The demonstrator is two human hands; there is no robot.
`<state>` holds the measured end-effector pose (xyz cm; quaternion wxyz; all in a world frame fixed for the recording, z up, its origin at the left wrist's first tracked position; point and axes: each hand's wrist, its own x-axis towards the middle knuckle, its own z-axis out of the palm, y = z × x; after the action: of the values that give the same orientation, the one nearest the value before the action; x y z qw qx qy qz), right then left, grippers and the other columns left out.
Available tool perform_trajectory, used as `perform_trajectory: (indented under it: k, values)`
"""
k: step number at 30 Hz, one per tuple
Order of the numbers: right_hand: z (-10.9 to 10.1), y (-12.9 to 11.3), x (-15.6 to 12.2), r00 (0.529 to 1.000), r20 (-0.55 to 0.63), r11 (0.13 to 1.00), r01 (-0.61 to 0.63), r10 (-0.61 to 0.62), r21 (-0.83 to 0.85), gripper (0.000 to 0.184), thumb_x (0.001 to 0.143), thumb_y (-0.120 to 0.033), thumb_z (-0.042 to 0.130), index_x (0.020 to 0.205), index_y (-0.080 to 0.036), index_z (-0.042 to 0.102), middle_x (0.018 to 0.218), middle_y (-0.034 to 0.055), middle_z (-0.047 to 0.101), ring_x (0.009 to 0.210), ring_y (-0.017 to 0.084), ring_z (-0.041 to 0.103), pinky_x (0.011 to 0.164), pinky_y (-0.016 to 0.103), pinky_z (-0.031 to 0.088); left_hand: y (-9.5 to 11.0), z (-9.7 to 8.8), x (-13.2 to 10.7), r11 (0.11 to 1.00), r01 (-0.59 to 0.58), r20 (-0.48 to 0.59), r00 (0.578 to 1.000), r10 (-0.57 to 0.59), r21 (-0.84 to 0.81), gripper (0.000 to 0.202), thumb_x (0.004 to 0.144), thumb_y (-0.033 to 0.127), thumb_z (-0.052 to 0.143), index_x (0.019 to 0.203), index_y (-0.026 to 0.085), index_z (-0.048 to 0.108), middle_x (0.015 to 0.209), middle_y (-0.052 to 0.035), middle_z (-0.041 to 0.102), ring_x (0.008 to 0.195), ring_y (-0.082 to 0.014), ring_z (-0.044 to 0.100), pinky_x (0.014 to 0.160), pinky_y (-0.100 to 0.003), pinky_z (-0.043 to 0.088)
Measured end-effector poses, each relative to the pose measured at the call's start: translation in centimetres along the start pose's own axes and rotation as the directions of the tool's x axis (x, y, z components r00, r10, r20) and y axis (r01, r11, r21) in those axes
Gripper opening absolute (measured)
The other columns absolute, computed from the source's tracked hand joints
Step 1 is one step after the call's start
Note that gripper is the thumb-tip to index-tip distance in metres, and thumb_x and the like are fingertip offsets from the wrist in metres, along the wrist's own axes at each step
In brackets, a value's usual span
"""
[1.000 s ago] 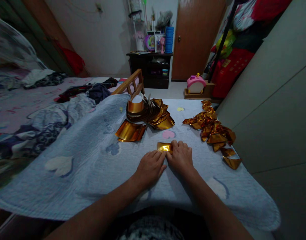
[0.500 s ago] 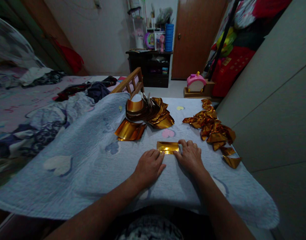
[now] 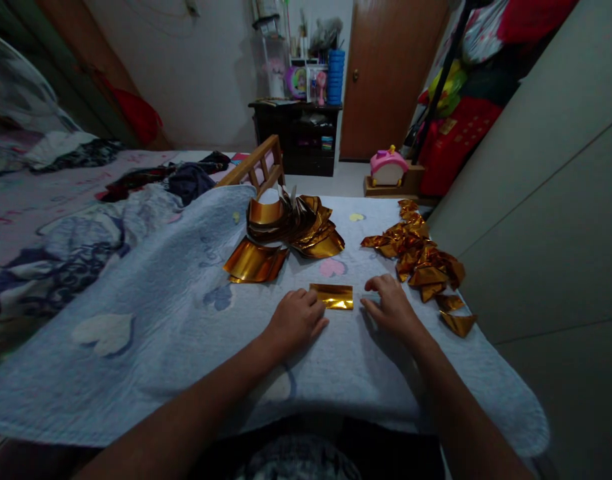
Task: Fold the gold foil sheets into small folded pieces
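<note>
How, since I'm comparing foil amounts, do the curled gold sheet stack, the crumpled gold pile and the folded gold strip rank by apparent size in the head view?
1. curled gold sheet stack and crumpled gold pile: about alike, so unranked.
2. folded gold strip: clearly smallest, though nearest the camera.

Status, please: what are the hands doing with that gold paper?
Left hand touching left end of folded gold strip. Right hand open on blanket, clear of strip. Nothing in the way; gold pile sits right.

Left hand (image 3: 296, 320) hides the near-left corner of the gold strip (image 3: 335, 296) — shelf clutter (image 3: 306, 80) far off, too small to tell.
</note>
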<state>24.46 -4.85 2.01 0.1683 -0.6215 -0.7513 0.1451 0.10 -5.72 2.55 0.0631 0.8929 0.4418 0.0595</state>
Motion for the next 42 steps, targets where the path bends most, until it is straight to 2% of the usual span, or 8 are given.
perform_trajectory:
  k: [4,8,14,18,24,29,34,42]
  values:
    - [0.1,-3.1,1.2,0.958,0.195,0.975,0.220,-0.213,-0.019,0.017,0.086,-0.023,0.065,0.102,-0.019,0.065,0.107,0.0077,0.061,0.101,0.023,0.053,0.085,0.032,0.037,-0.6,-0.7,2.3,0.997,-0.023,0.029,0.999,0.025,-0.071,0.019,0.088,0.032,0.068,0.099,0.018,0.066,0.106,-0.0106,0.066,0.098,-0.0279,0.059,0.086,-0.042,0.048]
    - [0.5,-4.6,2.4,0.931,0.294,0.966,0.247,-0.217,-0.071,0.020,0.090,-0.028,0.063,0.108,-0.019,0.069,0.105,0.0080,0.064,0.096,0.023,0.054,0.081,0.032,0.035,-1.5,-0.7,3.6,0.987,-0.038,0.079,0.996,0.050,-0.154,0.020,0.088,0.035,0.065,0.099,0.018,0.066,0.097,-0.0078,0.064,0.092,-0.0254,0.058,0.082,-0.037,0.047]
    - [1.2,-3.9,2.7,0.936,0.217,0.958,0.287,-0.278,-0.008,0.018,0.090,-0.017,0.054,0.094,-0.018,0.071,0.091,0.0044,0.065,0.089,0.018,0.055,0.080,0.030,0.034,-3.3,0.6,3.3,0.940,-0.082,-0.020,0.997,0.080,-0.332,0.010,0.084,0.024,0.063,0.091,0.018,0.065,0.090,-0.0045,0.063,0.089,-0.0211,0.057,0.081,-0.033,0.045]
    - [2.1,-3.6,2.5,0.951,0.113,0.958,0.286,-0.287,0.026,0.022,0.092,-0.012,0.050,0.091,-0.016,0.072,0.089,0.0051,0.065,0.088,0.018,0.055,0.081,0.029,0.035,-3.7,1.2,3.1,0.885,-0.080,-0.124,0.992,0.025,-0.459,0.012,0.090,0.020,0.056,0.089,0.017,0.067,0.086,-0.0046,0.065,0.087,-0.0191,0.059,0.080,-0.031,0.045]
    - [2.8,-3.9,2.6,0.939,0.001,0.939,0.344,-0.344,0.029,0.021,0.099,-0.031,0.058,0.099,-0.021,0.076,0.094,0.0054,0.066,0.095,0.020,0.054,0.086,0.032,0.035,-3.5,1.1,3.2,0.829,-0.082,-0.212,0.976,-0.045,-0.554,0.010,0.089,0.018,0.062,0.086,0.016,0.071,0.083,-0.0043,0.066,0.084,-0.0178,0.060,0.079,-0.030,0.046]
    - [2.7,-3.5,2.9,0.946,0.026,0.944,0.320,-0.323,0.083,0.022,0.099,-0.032,0.059,0.095,-0.023,0.079,0.092,0.0044,0.067,0.094,0.020,0.054,0.087,0.032,0.037,-4.0,0.9,3.3,0.768,-0.055,-0.173,0.982,-0.072,-0.638,0.010,0.086,0.023,0.067,0.086,0.017,0.075,0.082,-0.0035,0.069,0.080,-0.0160,0.061,0.076,-0.028,0.047]
    - [1.3,-3.0,3.1,0.960,0.043,0.948,0.265,-0.276,0.178,0.021,0.098,-0.027,0.058,0.097,-0.025,0.080,0.089,0.0036,0.069,0.094,0.019,0.057,0.086,0.031,0.042,-4.9,0.7,3.3,0.675,0.026,-0.099,0.984,-0.146,-0.737,0.012,0.083,0.027,0.072,0.084,0.017,0.079,0.078,-0.0025,0.068,0.072,-0.0140,0.059,0.068,-0.025,0.045]
    - [-0.3,-1.8,3.0,0.983,0.038,0.923,0.153,-0.178,0.354,0.023,0.093,-0.026,0.057,0.088,-0.021,0.079,0.086,0.0059,0.070,0.093,0.022,0.059,0.088,0.034,0.045,-5.3,0.1,3.3,0.572,0.044,-0.088,0.975,-0.202,-0.819,0.016,0.079,0.031,0.073,0.078,0.015,0.078,0.075,-0.0030,0.065,0.073,-0.0156,0.060,0.067,-0.026,0.045]
